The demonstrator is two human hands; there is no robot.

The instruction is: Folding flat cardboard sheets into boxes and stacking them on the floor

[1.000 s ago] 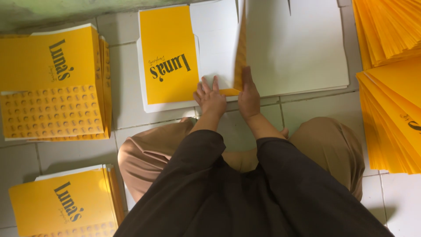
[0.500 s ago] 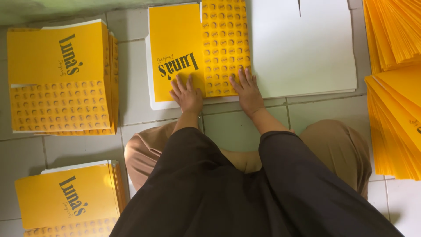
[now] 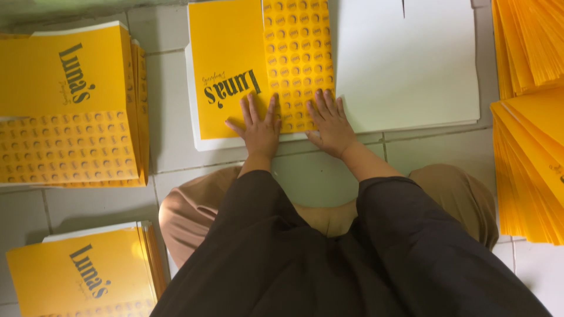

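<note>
A flat yellow cardboard sheet [image 3: 226,53] with dark lettering lies on the tiled floor in front of me, over a white sheet [image 3: 405,64]. A patterned yellow flap [image 3: 296,53] is folded down over its right part. My left hand [image 3: 258,128] lies flat with fingers spread across the plain yellow panel and the flap's near edge. My right hand [image 3: 330,120] presses flat on the flap's near right corner. Neither hand grips anything.
Two stacks of folded yellow cartons sit on the left, one far [image 3: 70,105] and one near [image 3: 82,276]. Fanned piles of yellow sheets [image 3: 529,135] fill the right edge. My knees in tan trousers [image 3: 452,194] rest on the floor tiles [image 3: 170,117].
One second ago the flap stood upright, white side showing, held between my hands. It has since been folded down flat, and both hands now press on it with spread fingers.
</note>
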